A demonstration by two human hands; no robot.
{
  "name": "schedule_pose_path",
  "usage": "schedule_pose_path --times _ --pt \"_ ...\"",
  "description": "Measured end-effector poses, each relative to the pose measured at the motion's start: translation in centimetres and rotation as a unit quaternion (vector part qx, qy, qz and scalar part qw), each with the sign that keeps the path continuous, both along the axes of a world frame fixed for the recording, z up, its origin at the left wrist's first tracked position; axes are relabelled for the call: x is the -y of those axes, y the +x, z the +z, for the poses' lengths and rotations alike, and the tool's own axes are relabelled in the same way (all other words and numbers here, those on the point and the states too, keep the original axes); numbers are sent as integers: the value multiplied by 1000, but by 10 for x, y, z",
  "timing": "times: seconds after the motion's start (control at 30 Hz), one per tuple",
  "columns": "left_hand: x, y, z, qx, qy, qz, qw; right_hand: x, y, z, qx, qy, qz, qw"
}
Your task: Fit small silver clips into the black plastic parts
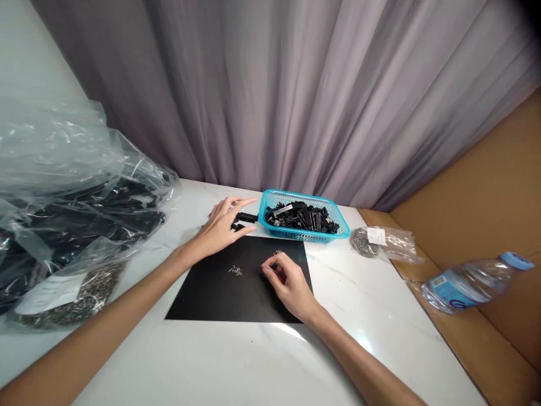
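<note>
My left hand is over the far edge of the black mat, thumb and index finger spread apart. Black plastic parts lie on the table beside and behind its fingers, partly hidden by them. Above the right side of the mat, my right hand is closed in a pinch. A thin, shiny small metal piece shows at its fingertips, too small to make out its shape. One little pile of small metal pieces lies mid-mat, and another pile sits just behind my right hand.
A blue basket of black plastic parts stands behind the mat. To its right are a bag of small metal pieces and a plastic bottle by cardboard. Large clear bags and a labelled bag fill the left.
</note>
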State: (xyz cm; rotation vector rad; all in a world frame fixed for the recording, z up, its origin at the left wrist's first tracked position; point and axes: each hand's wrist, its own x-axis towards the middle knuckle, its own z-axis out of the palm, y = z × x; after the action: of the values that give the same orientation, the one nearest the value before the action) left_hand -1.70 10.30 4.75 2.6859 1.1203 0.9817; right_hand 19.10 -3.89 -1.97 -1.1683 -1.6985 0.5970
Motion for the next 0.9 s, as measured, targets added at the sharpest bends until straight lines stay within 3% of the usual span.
schedule_pose_path --times 0.1,0.2,0.3,0.47,0.63,0.73,0.83,0.9 --pt "10 -35 -21 -21 25 38 999 1 1 0 6 0 3 1000" --pt "16 -53 -39 -33 55 80 995 3 1 -1 0 -16 3 1000" --pt "22 -53 -47 -80 76 77 991 3 1 -1 -4 -32 3 999" --pt "27 -41 -49 -93 105 69 988 4 0 -3 10 -33 2 999" --pt "34 -37 -45 -88 99 15 991 5 0 -4 1 -41 -1 999" --pt "43 -33 -41 -58 82 -55 993 4 1 -4 -44 -67 -11 997" --pt "55 -27 -39 -5 7 -139 990 4 3 -3 -104 -62 -32 992" --pt "63 -22 -38 28 -58 -156 986 4 4 -1 -133 -47 -40 989"
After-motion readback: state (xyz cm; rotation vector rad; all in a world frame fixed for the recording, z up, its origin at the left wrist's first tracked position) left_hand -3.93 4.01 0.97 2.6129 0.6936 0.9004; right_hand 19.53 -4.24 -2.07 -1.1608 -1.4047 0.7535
